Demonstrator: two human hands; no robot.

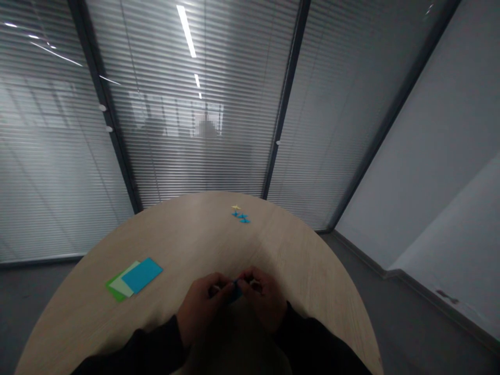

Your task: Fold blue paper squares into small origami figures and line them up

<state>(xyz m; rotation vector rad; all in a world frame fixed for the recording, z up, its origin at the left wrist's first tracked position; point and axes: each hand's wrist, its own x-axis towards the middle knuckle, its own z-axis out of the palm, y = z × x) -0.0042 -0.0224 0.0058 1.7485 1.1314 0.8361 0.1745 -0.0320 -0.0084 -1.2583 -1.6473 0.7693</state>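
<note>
My left hand (201, 307) and my right hand (263, 299) meet over the near part of a round wooden table (187, 245). Both have their fingers pinched together on a small blue folded paper piece (235, 291) held between them. Most of the piece is hidden by my fingertips. Dark sleeves cover both forearms.
A small stack of blue and green paper sheets (135, 278) lies on the table to the left. Near the far edge sit small folded paper figures, two blue (242, 217) and one yellow (235, 208). Glass walls with blinds stand behind the table; grey floor surrounds it.
</note>
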